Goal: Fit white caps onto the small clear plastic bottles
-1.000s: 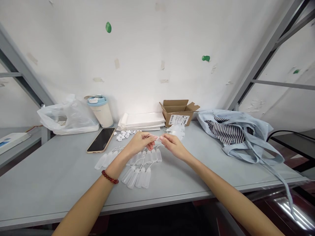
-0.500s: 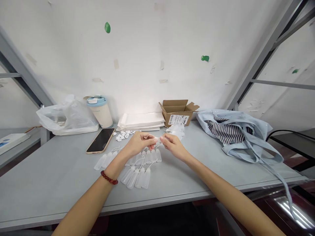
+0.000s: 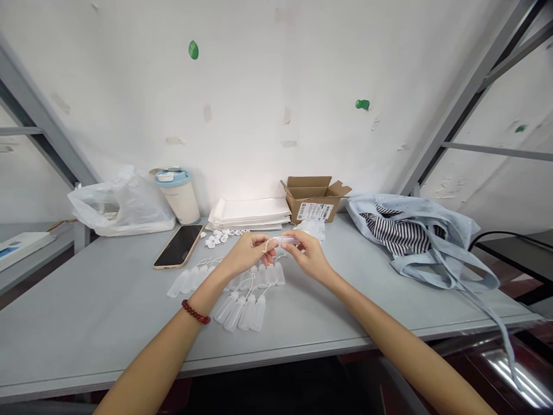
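In front of me, both hands meet over the table on one small translucent plastic bottle (image 3: 287, 239), held roughly level. My right hand (image 3: 310, 255) pinches its body between thumb and fingers. My left hand (image 3: 248, 252) is closed on the neck end, where a thin white strap (image 3: 265, 248) curls out by the thumb. The fingers partly hide that end. Below lie several similar bottles with straps (image 3: 245, 311) in a front group, others (image 3: 188, 280) to the left and more (image 3: 263, 275) behind. Small white caps (image 3: 218, 237) are heaped beyond my left hand.
A phone (image 3: 179, 246) lies left of the caps, near a tumbler (image 3: 179, 199) and a plastic bag (image 3: 125, 207). At the back are white envelopes (image 3: 248, 212), an open cardboard box (image 3: 314, 199) and clear plastic pieces (image 3: 313, 228). A light blue cloth bag (image 3: 453, 222) sits right.
The bottle now shows between my hands, lying level; before, little of it was visible. My right fingers have shifted along it, and the strap has turned downward at my left thumb.
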{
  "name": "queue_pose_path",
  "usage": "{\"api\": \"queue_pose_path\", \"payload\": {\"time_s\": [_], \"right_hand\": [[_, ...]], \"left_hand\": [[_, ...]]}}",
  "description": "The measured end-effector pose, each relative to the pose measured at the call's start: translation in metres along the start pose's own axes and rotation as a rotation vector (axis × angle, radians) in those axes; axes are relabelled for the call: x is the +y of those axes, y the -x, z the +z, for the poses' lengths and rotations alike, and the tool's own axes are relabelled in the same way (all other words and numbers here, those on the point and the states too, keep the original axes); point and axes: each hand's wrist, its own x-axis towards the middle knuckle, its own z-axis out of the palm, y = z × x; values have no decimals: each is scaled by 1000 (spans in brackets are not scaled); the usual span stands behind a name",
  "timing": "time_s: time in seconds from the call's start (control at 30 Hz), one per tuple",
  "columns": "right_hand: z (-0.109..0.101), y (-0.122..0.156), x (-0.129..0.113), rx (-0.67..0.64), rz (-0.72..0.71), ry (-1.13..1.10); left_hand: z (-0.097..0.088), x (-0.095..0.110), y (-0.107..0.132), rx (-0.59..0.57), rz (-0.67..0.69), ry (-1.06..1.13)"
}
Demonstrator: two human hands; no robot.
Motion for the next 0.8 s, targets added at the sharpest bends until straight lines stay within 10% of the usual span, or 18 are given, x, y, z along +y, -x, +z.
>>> {"api": "queue_pose_path", "payload": {"time_s": [0.37, 0.8], "right_hand": [[-1, 1, -1, 59, -130, 1], [-5, -1, -3, -130, 204, -246]], "left_hand": [[0, -1, 1, -74, -13, 106], [-1, 7, 7, -63, 127, -202]]}}
